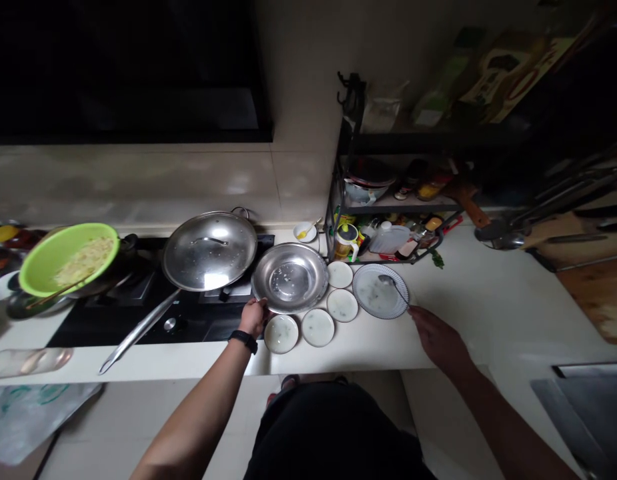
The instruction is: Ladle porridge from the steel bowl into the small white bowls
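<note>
My left hand (253,317), with a dark band on the wrist, is closed on the near-left rim of a shallow metal basin (271,280). Droplets or white bits dot the basin's bottom. On the right, my right hand (437,339) is closed at the edge of a ribbed-rim plate (402,293) holding cloudy whitish liquid. A metal spoon (387,280) lies across that plate, its handle running into my right fingers. Between the basin and plate stand small bowls (318,328) of similar pale liquid with darker specks; another such bowl (281,334) is just below my left hand.
A lidded wok (211,253) with a long handle sits on the black stove (198,327). Farther left is a green bowl (33,270) of pale shredded food with chopsticks. A small white dish (305,232) and a condiment rack (333,200) stand behind. Knives hang at right.
</note>
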A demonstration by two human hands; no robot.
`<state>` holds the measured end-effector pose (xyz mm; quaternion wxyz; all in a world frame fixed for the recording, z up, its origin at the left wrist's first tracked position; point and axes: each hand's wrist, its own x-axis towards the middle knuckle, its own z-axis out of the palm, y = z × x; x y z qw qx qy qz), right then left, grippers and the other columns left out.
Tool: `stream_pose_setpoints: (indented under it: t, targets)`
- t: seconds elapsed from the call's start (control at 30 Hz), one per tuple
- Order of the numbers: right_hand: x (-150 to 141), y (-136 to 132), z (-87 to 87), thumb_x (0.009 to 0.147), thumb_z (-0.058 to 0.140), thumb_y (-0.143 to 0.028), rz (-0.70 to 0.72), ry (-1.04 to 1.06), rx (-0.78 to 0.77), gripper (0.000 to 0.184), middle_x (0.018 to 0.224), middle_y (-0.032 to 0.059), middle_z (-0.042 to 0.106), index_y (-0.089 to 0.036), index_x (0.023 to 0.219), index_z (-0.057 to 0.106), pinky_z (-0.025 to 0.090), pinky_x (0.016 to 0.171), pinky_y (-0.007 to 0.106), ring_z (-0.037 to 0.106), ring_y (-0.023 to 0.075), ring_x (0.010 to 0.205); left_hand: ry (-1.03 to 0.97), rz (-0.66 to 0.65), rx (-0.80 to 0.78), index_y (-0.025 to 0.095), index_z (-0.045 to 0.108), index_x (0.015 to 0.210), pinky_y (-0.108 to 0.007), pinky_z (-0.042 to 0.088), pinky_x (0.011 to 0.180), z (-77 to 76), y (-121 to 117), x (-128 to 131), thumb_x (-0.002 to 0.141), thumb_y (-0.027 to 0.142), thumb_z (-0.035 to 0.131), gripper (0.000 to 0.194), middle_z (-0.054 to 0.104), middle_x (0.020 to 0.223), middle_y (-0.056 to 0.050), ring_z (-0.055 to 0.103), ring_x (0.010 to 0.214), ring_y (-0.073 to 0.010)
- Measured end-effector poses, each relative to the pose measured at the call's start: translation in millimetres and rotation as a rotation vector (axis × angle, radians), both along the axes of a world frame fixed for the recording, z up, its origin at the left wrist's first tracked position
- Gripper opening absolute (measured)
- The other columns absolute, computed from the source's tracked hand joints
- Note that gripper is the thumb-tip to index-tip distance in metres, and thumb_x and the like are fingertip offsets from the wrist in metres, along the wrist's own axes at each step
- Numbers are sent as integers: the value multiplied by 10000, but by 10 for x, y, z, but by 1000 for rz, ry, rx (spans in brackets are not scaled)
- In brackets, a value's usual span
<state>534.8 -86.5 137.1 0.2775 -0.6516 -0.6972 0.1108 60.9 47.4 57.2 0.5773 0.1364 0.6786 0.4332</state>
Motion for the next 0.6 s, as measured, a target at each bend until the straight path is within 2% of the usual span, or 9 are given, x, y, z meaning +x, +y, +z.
stream_pose_setpoints:
  t: [0.1, 0.2, 0.3, 0.43, 0.6]
  targets:
    - [-72, 8, -36, 1009, 521, -382, -76, 22, 23, 307, 1209, 90, 818, -271, 1093, 794, 631, 1023, 467, 788, 289, 1113, -8, -2, 10, 219, 505, 730, -233, 506, 526, -58, 20, -11, 722, 211, 782, 277, 589, 571, 60, 582, 482, -110]
    - [-144, 51, -50, 1019, 520, -500, -318, 209, 22, 387, 1106, 123, 836, -226, 1136, 767, 642, 956, 486, 813, 313, 1009, -57, 3, 4, 203, 542, 770, -233, 524, 540, -118, 16, -19, 767, 170, 784, 244, 620, 598, 48, 607, 498, -115]
    - [-205, 111, -50, 987, 553, -618, -514, 418, -9, 493, 973, 127, 847, -201, 1171, 741, 634, 927, 486, 826, 339, 961, -127, 13, -41, 197, 566, 814, -237, 554, 574, -175, -1, -28, 834, 90, 718, 187, 643, 623, 33, 657, 552, -133]
    - [-243, 192, -66, 931, 597, -693, -583, 497, -37, 551, 918, 124, 848, -207, 1147, 743, 612, 937, 502, 822, 374, 995, -155, 5, -78, 198, 586, 855, -240, 574, 601, -251, -11, -49, 883, 62, 673, 163, 663, 643, 25, 674, 583, -139]
    - [-239, 256, -108, 869, 660, -706, -626, 591, -23, 552, 879, 129, 843, -201, 1073, 745, 626, 864, 494, 833, 370, 906, -113, -23, -39, 198, 594, 849, -267, 605, 659, -347, -50, -134, 896, 191, 724, 138, 674, 678, 24, 681, 609, -138]
